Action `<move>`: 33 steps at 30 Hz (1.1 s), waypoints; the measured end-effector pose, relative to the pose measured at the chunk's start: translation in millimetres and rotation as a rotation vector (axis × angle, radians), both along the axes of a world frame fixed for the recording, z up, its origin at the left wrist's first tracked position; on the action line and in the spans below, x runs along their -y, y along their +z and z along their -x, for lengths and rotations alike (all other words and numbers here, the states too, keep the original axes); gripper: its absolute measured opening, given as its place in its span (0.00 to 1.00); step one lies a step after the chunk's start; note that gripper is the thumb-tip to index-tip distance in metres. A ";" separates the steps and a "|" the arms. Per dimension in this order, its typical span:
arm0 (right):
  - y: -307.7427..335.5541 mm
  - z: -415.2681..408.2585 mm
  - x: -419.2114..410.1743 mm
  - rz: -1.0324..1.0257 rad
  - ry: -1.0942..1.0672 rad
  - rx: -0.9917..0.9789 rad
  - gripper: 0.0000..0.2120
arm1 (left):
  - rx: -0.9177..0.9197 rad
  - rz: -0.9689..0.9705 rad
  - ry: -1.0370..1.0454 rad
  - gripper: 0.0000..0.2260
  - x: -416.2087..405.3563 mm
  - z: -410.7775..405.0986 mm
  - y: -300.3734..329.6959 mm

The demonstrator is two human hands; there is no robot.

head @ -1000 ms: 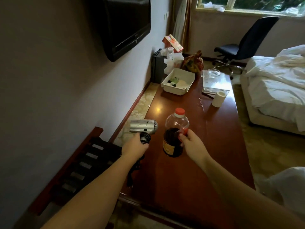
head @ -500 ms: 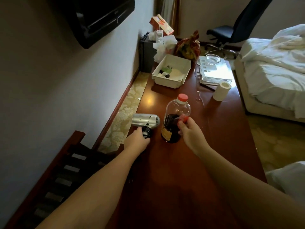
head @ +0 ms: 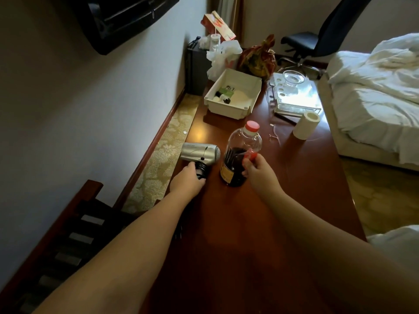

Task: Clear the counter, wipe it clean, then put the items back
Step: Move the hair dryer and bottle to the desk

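On the long reddish wooden counter (head: 226, 234) a silver hair dryer (head: 200, 151) lies near the left edge, and my left hand (head: 187, 181) grips its black handle. Beside it stands a clear bottle (head: 240, 155) with a red cap, about half full of dark liquid. My right hand (head: 259, 169) holds the bottle by its red side handle. Further back sit a white tray (head: 233, 96) with small toiletries, a white paper roll (head: 306, 125) and a clear glass tray (head: 297, 96) carrying a glass bowl.
At the far end are a white plastic bag (head: 223, 57), a brown-red wrapped bundle (head: 258, 57), a red box (head: 217, 26) and a black box (head: 197, 71). A wall TV (head: 122, 17) hangs left. A bed (head: 374, 98) and an office chair (head: 317, 39) stand right, a wooden rack (head: 56, 245) at lower left.
Both hands lowered the hair dryer and the bottle down onto the counter. The view tilted downward and moved closer to the counter.
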State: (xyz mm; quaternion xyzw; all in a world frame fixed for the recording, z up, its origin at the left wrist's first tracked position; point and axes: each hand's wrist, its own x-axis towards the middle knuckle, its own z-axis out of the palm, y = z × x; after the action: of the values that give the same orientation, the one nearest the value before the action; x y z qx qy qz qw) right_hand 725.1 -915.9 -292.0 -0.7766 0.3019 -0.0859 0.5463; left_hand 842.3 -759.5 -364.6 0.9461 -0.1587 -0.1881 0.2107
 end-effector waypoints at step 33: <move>146.5 220.6 -117.4 0.606 0.681 -0.226 0.12 | -0.011 0.217 0.232 0.18 -180.4 272.6 194.9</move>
State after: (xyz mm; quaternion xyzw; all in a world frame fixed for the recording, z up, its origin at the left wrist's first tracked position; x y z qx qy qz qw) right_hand 504.5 -798.5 -145.5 -0.9605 0.0487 0.0992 0.2556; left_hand 569.7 -579.1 -169.7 0.9287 -0.0667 -0.1495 0.3326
